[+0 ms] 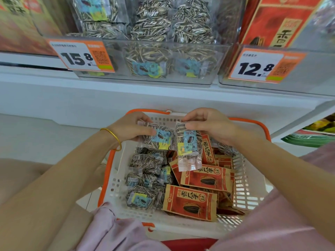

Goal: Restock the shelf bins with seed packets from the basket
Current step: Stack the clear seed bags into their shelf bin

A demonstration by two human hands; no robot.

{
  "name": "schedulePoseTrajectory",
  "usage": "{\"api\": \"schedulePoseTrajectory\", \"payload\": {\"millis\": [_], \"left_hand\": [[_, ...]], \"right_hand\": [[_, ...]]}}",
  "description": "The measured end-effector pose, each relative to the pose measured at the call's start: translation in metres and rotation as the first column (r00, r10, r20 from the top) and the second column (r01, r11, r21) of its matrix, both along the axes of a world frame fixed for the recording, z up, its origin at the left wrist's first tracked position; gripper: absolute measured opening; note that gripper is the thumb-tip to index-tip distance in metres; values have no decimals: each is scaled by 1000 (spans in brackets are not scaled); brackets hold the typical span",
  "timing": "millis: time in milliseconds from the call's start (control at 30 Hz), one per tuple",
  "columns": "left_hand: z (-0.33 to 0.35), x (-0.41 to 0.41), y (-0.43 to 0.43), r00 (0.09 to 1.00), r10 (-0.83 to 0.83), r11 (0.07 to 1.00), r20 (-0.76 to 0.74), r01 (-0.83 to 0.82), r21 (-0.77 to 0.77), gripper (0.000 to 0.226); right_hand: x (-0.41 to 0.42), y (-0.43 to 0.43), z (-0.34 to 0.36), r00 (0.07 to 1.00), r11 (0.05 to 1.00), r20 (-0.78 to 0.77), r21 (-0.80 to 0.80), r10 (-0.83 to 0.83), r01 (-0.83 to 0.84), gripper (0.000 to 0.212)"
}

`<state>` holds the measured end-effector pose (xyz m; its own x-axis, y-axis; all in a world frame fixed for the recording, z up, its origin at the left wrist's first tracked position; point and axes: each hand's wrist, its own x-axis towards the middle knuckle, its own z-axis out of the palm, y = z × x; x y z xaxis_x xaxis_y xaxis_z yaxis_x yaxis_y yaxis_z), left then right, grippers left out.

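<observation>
Head view. The white basket (116,178) with an orange rim sits at 6 o'clock, below the shelf, and both hands are over its far edge. Left hand (130,127): fingers curled round 1 clear seed packet (161,138), blue-and-yellow label facing up. Right hand (208,124): fingers pinch the top seam of a 2nd clear packet (188,147), which hangs upright just beside the 1st; contact between them cannot be told. Neither packet is in a bin yet. In the basket, a heap of clear packets (146,178) lies on the 9 o'clock side, at least 5 visible. Red paper packets (190,201) fill 3 to 5 o'clock, at least 4 visible. On the shelf at 12 o'clock, the clear bin (219,57) behind the 15.8 tag (79,56) holds matching clear packets, piled high at the back. At 2 o'clock, the bin (308,73) behind the 12.8 tag (261,67) shows red packaging; its fill level is unreadable. Judgement: early to middle of the task. The 15.8 bin looks fairly stocked, but the basket is far from emptied. Left to do: these 2, then both kinds.
</observation>
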<state>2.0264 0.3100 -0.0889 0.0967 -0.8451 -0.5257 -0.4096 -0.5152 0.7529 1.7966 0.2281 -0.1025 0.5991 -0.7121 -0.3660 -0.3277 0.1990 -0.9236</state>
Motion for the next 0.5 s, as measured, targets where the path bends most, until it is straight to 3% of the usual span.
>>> {"api": "schedulePoseTrajectory", "payload": {"millis": [233,400,500], "left_hand": [[3,-11,2,993,14,1000,-121,-17,-23,21],[7,-25,5,965,56,997,-258,-43,57,19],[12,-35,6,924,100,993,-370,-70,95,26]], "right_hand": [[9,2,3,1000,999,25,-48,-3,4,10],[17,10,6,993,1000,119,-8,12,-11,10],[22,16,3,986,995,162,-80,-41,54,15]]}}
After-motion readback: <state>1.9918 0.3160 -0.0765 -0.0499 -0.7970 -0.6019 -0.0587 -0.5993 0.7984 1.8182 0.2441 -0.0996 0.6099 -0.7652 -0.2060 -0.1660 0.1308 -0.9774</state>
